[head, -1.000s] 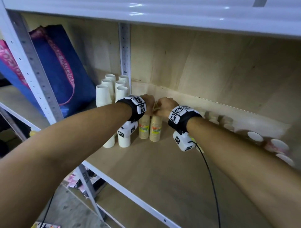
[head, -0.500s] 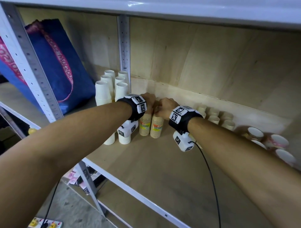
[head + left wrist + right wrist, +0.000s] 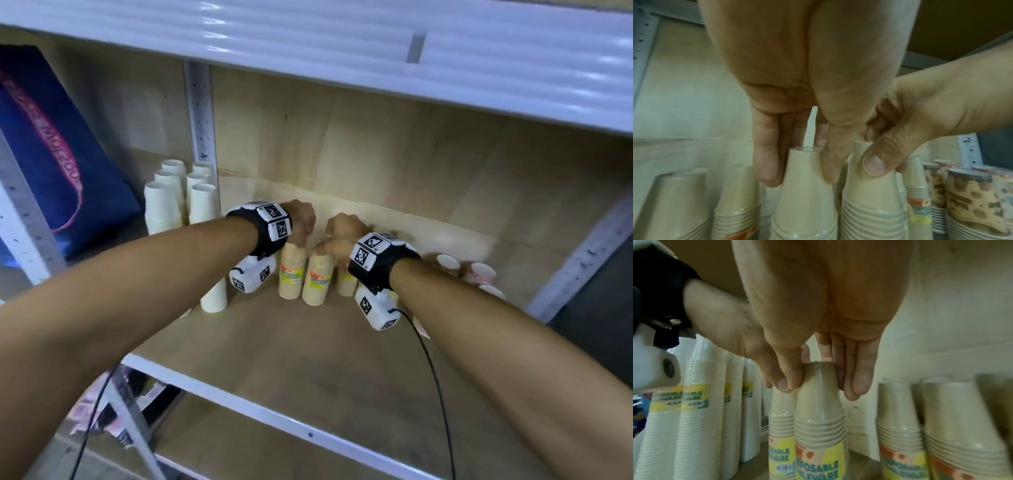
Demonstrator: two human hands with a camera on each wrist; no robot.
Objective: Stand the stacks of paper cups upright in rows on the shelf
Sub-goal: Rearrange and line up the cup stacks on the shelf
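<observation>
On the wooden shelf, nearest the front edge, two tan stacks of paper cups stand upright side by side, mouths down, each in a clear wrap with a printed label. The left hand has thumb and fingers curled round the top of the left tan stack; the right hand pinches the top of the right tan stack the same way. These stacks should be light and tall for their footing, so they would tip easily, and the film looks slick. Taking hold lower, at the ribbed band of rims, would likely steady them better than the narrow crown. Behind and to the left stand taller white stacks; further right, patterned cups lie on their sides, still to be stood.
</observation>
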